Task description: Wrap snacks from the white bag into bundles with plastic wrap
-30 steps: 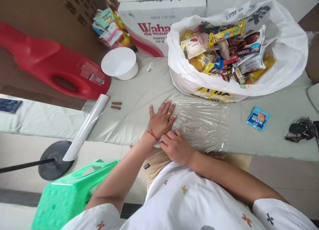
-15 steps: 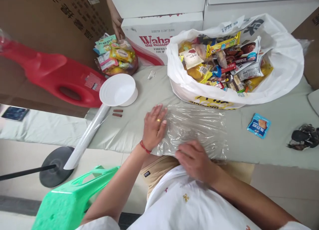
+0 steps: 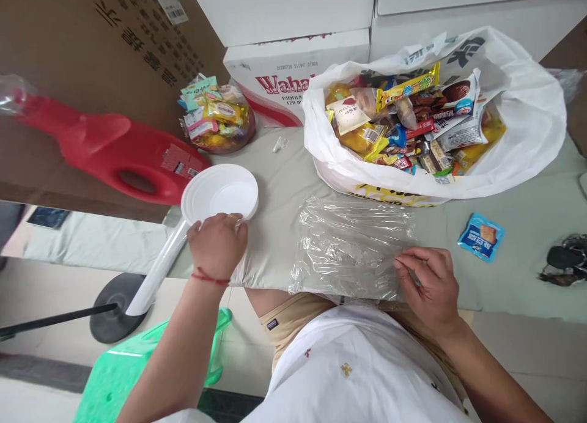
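Observation:
My left hand (image 3: 219, 242) is closed over the near rim of a white plastic bowl (image 3: 236, 191), its fingertips at the edge. Under that hand, a clear plastic roll (image 3: 160, 270) slants off the table's front. A crinkled clear plastic sheet (image 3: 343, 246) lies flat before me. At its right edge, the thumb and forefinger of my right hand (image 3: 431, 282) pinch together on the plastic. Behind the sheet stands a large white plastic bag (image 3: 426, 187) full of packaged snacks. A blue snack packet (image 3: 481, 236) rests to the right of my right hand.
A red jug (image 3: 123, 148) leans at the left, with a bowl of wrapped snacks (image 3: 222, 117) behind. White cartons (image 3: 279, 74) line the back. Dark crumpled items (image 3: 566, 258) lie far right. A green stool (image 3: 123, 374) stands on the floor.
My left hand has left the sheet and moved left onto the bowl, which has shifted slightly toward me. My right hand has slid right to the sheet's edge. The person's hand at the back is gone.

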Available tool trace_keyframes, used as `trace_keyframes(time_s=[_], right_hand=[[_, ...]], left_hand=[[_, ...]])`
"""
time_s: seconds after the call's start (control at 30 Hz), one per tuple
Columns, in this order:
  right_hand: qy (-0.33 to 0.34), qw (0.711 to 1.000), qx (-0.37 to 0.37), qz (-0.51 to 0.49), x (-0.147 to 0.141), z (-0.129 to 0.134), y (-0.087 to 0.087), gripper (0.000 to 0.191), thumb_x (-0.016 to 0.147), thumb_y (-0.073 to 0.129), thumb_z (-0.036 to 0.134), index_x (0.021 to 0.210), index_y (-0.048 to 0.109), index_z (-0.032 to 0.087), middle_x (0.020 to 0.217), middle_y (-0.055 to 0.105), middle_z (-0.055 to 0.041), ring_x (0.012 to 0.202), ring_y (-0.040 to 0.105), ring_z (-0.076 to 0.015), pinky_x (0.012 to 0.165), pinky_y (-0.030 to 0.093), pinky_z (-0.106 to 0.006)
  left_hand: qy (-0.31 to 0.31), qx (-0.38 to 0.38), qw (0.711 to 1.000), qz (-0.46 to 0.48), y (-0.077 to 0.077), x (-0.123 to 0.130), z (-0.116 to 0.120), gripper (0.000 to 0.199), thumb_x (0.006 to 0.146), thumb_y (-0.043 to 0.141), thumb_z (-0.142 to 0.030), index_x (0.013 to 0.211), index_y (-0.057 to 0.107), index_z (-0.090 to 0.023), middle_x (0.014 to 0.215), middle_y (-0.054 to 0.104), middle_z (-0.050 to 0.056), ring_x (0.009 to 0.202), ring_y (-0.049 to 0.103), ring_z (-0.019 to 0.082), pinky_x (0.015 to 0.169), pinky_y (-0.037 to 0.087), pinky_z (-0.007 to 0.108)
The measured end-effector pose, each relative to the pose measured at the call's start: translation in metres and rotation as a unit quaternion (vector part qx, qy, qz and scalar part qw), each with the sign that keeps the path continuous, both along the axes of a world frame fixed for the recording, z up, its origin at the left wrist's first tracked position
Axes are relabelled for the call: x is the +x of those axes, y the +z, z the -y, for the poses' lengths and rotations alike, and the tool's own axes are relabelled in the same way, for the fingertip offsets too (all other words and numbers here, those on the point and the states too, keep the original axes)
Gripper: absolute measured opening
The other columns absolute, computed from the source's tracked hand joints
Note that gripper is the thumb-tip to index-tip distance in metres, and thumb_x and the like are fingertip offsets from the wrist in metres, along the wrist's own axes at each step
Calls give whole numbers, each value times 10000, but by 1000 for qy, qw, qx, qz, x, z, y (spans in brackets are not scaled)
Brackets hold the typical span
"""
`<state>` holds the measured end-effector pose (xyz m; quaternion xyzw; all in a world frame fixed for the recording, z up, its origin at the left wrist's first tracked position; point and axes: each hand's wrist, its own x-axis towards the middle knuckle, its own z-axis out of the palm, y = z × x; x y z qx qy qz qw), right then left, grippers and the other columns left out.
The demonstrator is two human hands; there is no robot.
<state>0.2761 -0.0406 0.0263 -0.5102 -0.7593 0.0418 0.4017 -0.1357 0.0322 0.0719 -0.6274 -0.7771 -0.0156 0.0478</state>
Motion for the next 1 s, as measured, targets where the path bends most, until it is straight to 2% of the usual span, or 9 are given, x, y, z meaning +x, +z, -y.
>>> trace_keyframes(time_s=[0.07,0.13,0.23,0.37,0.47,0.6,0.73,0.9,1.0], right_hand=[[-25,1000,0,-6,7,0,-1,141,968,724,125,1068,714,225,1036,693,-45,978,603,-215,859,532,-371],[-44,999,1,-12,12,0,-3,130,968,729,138,1058,723,232,1019,695,-37,963,612,-211,849,531,-366],[-52,998,0,-21,15,1,-4,124,969,729,146,1050,730,240,1004,695,-29,938,626,-201,834,535,-357],[-49,998,-8,-27,16,7,-4,121,977,716,153,1058,739,239,1007,691,-30,923,646,-190,825,553,-340],[-57,998,-17,-34,19,15,-4,112,982,713,164,1060,748,236,1022,689,-29,883,673,-165,796,571,-312],[-88,994,-42,-39,24,25,-8,101,994,700,185,1058,762,232,1045,696,-32,842,704,-134,713,583,-259],[-92,994,-49,-42,27,28,-9,108,994,693,210,1048,778,249,1033,713,-39,849,720,-151,649,586,-251],[-78,995,-44,-42,22,23,-8,97,992,695,207,1026,777,245,1016,715,-33,813,713,-136,649,586,-240],[-62,996,-44,-45,18,21,-7,91,994,697,195,1027,769,239,1024,712,-30,814,712,-128,658,583,-231]], left_hand=[[-40,34,998,24,17,5,6,365,940,584,-481,1170,766,-264,1314,732,147,1402,570,419,1172,423,617],[-33,89,994,61,35,8,-8,406,963,555,-542,1165,768,-261,1313,740,126,1339,623,373,1141,477,542],[55,104,990,75,52,2,-70,459,1006,451,-462,1120,784,-167,1098,802,127,1115,720,313,1041,538,463],[89,4,996,30,50,-25,-175,552,924,598,-371,1363,661,-42,1402,709,185,1208,651,302,1069,500,494],[79,-66,994,31,38,-41,-218,711,863,702,-378,1446,548,-2,1545,597,182,1214,611,236,1063,489,432],[71,-65,995,29,20,-43,-221,680,900,678,-361,1470,513,-28,1602,526,124,1216,589,186,1059,460,391],[49,-54,997,14,14,-35,-210,495,998,533,-381,1390,611,-89,1443,637,82,1200,592,215,1014,446,442],[21,-41,999,-4,15,-29,-210,592,846,734,-584,1168,713,-88,1186,749,75,1124,582,223,942,453,410],[12,-27,1000,5,11,-25,-217,590,827,746,-650,989,719,-84,1007,751,64,1088,586,216,911,455,395]])
